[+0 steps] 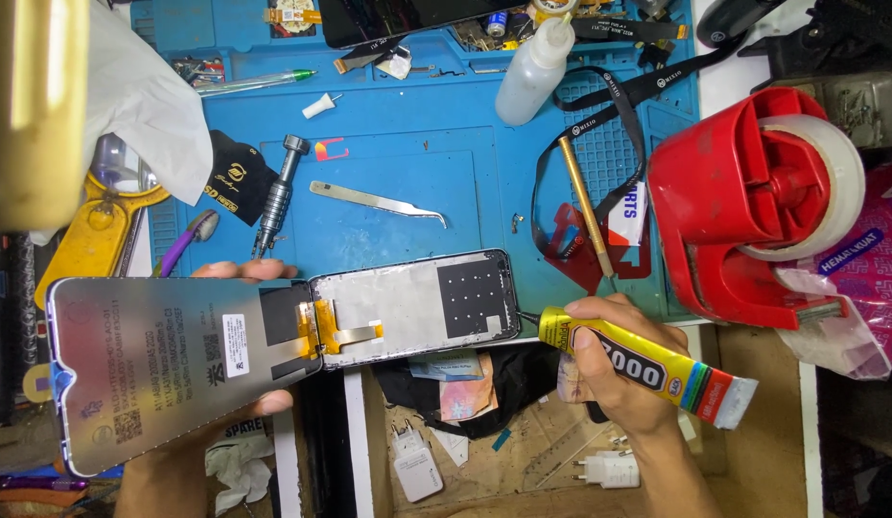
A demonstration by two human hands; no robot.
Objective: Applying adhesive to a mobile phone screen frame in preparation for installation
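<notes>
Open blue mat [408,163] above the phone frame [412,307] — only tweezers [377,202] and a screwdriver [276,195] lie there; rightward, the red tape dispenser [753,206] and brass rod [586,206] crowd the right hand [614,374].

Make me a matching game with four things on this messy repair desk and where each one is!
Things:
1. glue tube
2. tape dispenser
3. tweezers
4. phone screen panel

Places:
A. lying on the blue mat
B. held in the left hand
C. held in the right hand, nozzle at the phone frame
D. standing at the mat's right edge

Pairs: 1-C, 2-D, 3-A, 4-B
</notes>
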